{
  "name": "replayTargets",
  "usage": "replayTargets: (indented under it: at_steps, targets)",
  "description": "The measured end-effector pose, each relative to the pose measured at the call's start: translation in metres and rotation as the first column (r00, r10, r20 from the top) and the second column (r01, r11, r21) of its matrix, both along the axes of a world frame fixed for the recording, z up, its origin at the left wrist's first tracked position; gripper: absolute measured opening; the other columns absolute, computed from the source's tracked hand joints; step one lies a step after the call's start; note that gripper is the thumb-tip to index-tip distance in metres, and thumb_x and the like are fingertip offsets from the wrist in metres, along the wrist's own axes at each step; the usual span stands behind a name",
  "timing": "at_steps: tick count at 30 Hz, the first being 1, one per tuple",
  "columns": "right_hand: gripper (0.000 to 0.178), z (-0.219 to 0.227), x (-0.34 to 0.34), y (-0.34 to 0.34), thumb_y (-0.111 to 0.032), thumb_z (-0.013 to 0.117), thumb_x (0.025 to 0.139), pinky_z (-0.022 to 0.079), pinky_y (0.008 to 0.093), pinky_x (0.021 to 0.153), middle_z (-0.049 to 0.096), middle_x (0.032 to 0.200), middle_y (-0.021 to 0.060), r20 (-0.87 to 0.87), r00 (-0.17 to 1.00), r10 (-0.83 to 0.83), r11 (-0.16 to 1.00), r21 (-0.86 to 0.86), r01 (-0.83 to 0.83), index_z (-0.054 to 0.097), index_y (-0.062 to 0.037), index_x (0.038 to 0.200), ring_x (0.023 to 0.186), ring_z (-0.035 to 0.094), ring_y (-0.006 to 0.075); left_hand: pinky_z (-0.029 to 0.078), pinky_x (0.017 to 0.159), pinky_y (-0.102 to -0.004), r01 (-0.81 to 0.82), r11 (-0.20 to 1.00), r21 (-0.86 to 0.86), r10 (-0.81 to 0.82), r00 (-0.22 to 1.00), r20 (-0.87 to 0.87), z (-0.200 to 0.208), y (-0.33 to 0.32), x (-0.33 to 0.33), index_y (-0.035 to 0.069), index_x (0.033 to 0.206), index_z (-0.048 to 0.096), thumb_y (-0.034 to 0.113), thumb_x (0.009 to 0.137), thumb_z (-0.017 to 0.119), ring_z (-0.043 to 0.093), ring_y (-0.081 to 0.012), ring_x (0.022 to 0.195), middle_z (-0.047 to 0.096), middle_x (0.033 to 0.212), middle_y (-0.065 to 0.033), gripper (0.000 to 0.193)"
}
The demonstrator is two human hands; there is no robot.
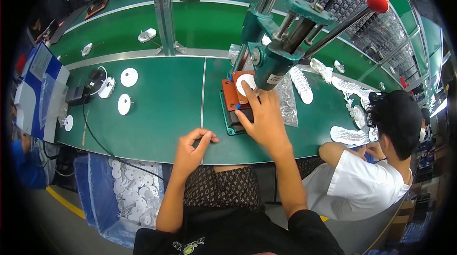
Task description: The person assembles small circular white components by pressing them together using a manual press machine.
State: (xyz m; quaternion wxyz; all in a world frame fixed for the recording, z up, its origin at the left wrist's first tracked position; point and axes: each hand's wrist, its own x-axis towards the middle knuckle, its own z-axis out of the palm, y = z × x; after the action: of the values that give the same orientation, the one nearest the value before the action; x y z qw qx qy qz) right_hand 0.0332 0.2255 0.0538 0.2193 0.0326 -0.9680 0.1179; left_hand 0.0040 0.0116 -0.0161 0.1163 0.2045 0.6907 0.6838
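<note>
My right hand [265, 119] reaches in under the head of a green lever press [281, 60]. Its fingers are spread, with a fingertip touching a white disc [243, 81] on the orange fixture [230, 94]. The thumb lies by a blue pin at the fixture's near side. Part of the disc is hidden under the fingers. Close to the table's front edge, my left hand [193, 152] rests loosely bent, thumb apart from the fingers, with nothing visible in it.
Two white discs [129, 77] lie left, near a black device with a cable [95, 81]. The press lever's red knob [377, 0] juts up right. Stacked discs [302, 86] lie right of the press. A blue-lined bin [88, 183] of discs stands below left; a person [366, 174] sits right.
</note>
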Motion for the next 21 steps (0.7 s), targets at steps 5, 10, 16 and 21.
replayTargets:
  at_steps: [5, 10, 16, 21]
  targets:
    - [0.064, 0.011, 0.034, -0.025, -0.018, 0.070, 0.085, 0.039, 0.0486, 0.106, 0.048, 0.137, 0.0292, 0.009, 0.989, -0.146, 0.981, 0.128, 0.143, 0.045, -0.0020, 0.141, 0.123, 0.048, 0.0453, 0.052, 0.080, -0.0289, -0.004, 1.000, 0.008, 0.004, 1.000, -0.019, -0.001, 0.001, 0.000, -0.004, 0.091, 0.067, 0.012, 0.097, 0.059, 0.069, -0.0152, 0.084, 0.074, 0.085, -0.0101, 0.019]
    - [0.036, 0.104, 0.031, 0.011, -0.007, 0.066, 0.086, 0.044, 0.0433, 0.100, 0.066, 0.117, 0.0165, -0.782, 0.621, -0.052, 0.997, -0.006, 0.076, 0.064, 0.0014, 0.120, 0.112, 0.060, 0.0336, 0.052, 0.077, -0.0284, -0.001, 1.000, -0.004, 0.001, 0.999, -0.043, 0.004, -0.002, 0.003, -0.004, 0.089, 0.066, 0.011, 0.097, 0.058, 0.068, -0.0148, 0.081, 0.073, 0.083, -0.0090, 0.019]
    - [0.024, 0.226, -0.041, 0.055, -0.024, 0.065, 0.094, 0.049, 0.0287, 0.067, 0.064, 0.085, 0.0107, -0.696, 0.695, -0.180, 0.725, -0.571, -0.384, 0.065, -0.0013, 0.086, 0.070, 0.061, 0.0132, 0.051, 0.075, -0.0272, -0.008, 1.000, -0.020, 0.006, 0.997, -0.073, -0.010, 0.002, 0.006, -0.004, 0.088, 0.066, 0.011, 0.097, 0.057, 0.067, -0.0144, 0.078, 0.073, 0.082, -0.0098, 0.019]
    - [0.033, 0.171, 0.027, 0.053, -0.024, 0.043, 0.103, 0.048, 0.0294, 0.062, 0.055, 0.083, 0.0118, -0.915, 0.402, 0.023, 0.740, -0.255, -0.623, 0.057, 0.0015, 0.088, 0.068, 0.056, 0.0156, 0.050, 0.076, -0.0270, -0.046, 0.999, -0.002, 0.046, 0.996, -0.071, -0.006, 0.003, 0.005, -0.004, 0.086, 0.066, 0.011, 0.097, 0.056, 0.066, -0.0143, 0.078, 0.073, 0.080, -0.0106, 0.022]
